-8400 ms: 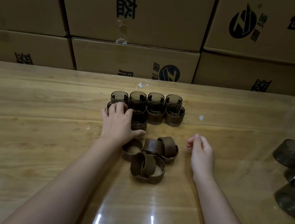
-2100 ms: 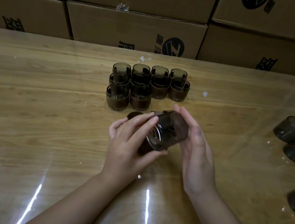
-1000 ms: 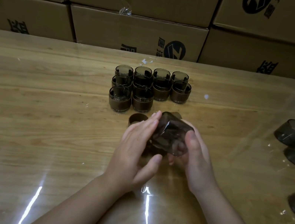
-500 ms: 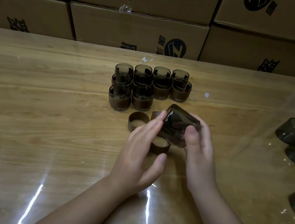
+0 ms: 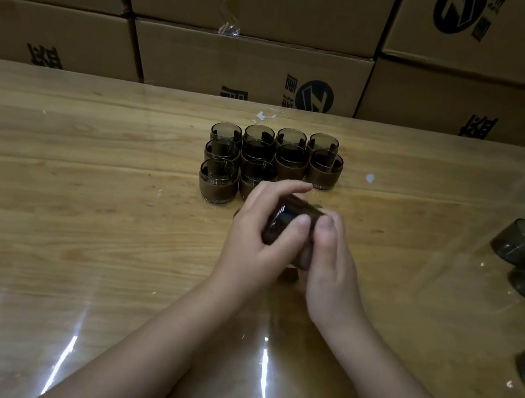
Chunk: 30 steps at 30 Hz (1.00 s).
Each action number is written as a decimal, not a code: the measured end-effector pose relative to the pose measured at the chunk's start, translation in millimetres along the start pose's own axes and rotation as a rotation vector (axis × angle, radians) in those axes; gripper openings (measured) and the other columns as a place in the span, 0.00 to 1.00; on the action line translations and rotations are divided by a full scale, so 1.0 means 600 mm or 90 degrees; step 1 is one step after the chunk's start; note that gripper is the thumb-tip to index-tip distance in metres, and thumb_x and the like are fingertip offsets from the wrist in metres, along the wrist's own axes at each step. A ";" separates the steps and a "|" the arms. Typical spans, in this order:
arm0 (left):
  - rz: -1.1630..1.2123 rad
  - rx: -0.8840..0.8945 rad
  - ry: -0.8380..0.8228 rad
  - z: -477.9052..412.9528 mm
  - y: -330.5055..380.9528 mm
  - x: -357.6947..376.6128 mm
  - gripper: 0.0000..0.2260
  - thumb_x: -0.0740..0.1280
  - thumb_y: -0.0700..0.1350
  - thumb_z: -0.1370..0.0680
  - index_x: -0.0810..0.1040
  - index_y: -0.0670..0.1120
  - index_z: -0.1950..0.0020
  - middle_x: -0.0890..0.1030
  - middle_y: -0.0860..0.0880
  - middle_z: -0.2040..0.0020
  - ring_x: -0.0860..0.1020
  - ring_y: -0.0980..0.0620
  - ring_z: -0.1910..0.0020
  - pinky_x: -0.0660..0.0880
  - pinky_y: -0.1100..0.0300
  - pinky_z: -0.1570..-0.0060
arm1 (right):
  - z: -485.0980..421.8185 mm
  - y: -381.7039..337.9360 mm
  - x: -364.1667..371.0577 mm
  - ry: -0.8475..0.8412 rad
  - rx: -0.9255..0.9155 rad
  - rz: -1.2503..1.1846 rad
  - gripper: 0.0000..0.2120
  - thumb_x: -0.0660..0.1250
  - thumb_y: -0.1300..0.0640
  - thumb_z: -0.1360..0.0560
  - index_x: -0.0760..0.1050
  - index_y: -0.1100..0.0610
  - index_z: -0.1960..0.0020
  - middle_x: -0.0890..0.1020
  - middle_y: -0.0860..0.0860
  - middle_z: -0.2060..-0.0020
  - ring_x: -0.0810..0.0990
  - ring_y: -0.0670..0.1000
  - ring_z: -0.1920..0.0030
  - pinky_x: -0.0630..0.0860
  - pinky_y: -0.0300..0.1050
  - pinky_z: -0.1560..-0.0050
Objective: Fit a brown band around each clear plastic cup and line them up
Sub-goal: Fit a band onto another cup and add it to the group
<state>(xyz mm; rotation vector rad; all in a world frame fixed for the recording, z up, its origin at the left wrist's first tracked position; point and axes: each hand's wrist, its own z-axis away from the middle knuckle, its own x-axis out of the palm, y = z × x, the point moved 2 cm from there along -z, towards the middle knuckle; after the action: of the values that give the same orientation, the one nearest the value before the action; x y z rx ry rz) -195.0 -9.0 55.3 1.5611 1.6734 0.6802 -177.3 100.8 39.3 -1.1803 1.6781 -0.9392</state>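
Gripping one smoky, see-through plastic cup [image 5: 287, 218] between both hands, tilted on its side over the middle of the tabletop [image 5: 79, 203]. Left hand [image 5: 256, 236] wrapped over the far wall of the cup, fingers curled, thumb pressed on the near wall; right hand [image 5: 333, 273] closed against the cup's right side, thumb tip just beside the left thumb. Lower wall of this cup hidden by the fingers, so banded or bare not discernible. Just beyond the hands, toward the far edge, ten banded cups [image 5: 289, 165] upright in three tight rows of four, four and two, touching, each with a matte brown band [image 5: 215, 192] round the lower wall and a thin clear rim above; nearest one partly hidden behind the left fingers. Along the right edge, several bare cups [image 5: 524, 242], short and cylindrical, in a loose line toward the near right corner, the nearest cut off by the frame. Wide open room across the left half of the tabletop and along the near edge; narrower room between the hands and the bare cups. Pale wood grain under a glossy clear sheet [image 5: 465, 184], streaked with reflected light near the near edge, with white flecks [image 5: 369, 178] beside the banded group. Beyond the far edge, stacked cardboard boxes [image 5: 241, 66], flat-faced, printed in black.
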 end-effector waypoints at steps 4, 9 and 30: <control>0.214 -0.276 0.112 -0.029 0.007 0.020 0.09 0.63 0.49 0.27 0.80 0.54 0.51 0.83 0.53 0.53 0.81 0.57 0.51 0.77 0.61 0.52 | -0.027 -0.002 0.007 0.087 -0.189 0.241 0.31 0.46 0.37 0.23 0.68 0.60 0.35 0.81 0.53 0.49 0.81 0.53 0.53 0.74 0.44 0.58; 0.412 -0.506 0.057 -0.057 0.017 0.019 0.10 0.65 0.51 0.25 0.83 0.47 0.54 0.83 0.46 0.56 0.83 0.50 0.58 0.79 0.56 0.59 | -0.067 -0.010 -0.022 0.114 -0.414 0.322 0.29 0.47 0.37 0.21 0.63 0.59 0.34 0.77 0.62 0.51 0.73 0.53 0.53 0.67 0.40 0.56; -0.120 0.056 0.103 -0.068 0.020 0.026 0.07 0.60 0.52 0.24 0.73 0.55 0.48 0.76 0.53 0.49 0.75 0.59 0.48 0.73 0.64 0.49 | -0.095 -0.050 0.008 0.039 0.265 -0.516 0.14 0.62 0.49 0.24 0.84 0.52 0.60 0.85 0.52 0.60 0.84 0.50 0.57 0.80 0.45 0.59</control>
<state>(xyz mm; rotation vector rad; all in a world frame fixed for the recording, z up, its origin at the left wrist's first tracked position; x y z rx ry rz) -220.6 12.3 86.3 1.4169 1.9651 0.6556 -221.6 93.5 85.6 -1.5567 0.9369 -1.7262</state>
